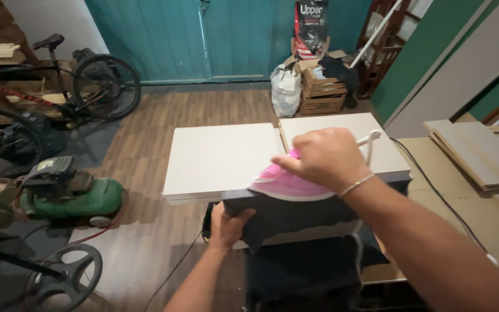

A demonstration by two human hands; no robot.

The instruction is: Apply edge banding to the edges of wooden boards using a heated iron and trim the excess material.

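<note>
wooden floor and teal doors lie beyond our white boards (220, 159). our right hand (324, 159) grips the pink iron (281, 184) on the dark cloth (295, 216), nose pointing left. our left hand (226, 226), nearer us, pinches the cloth's left edge.

Both of the person's forearms are bare, with no sleeves showing anywhere along them. The right hand (326, 159) has a thin silvery metal bracelet (356, 185) lying snug around the wrist, a single narrow band. The left hand (226, 226) wears nothing: no ring, watch or glove shows on it. No gloves on either hand.
</note>
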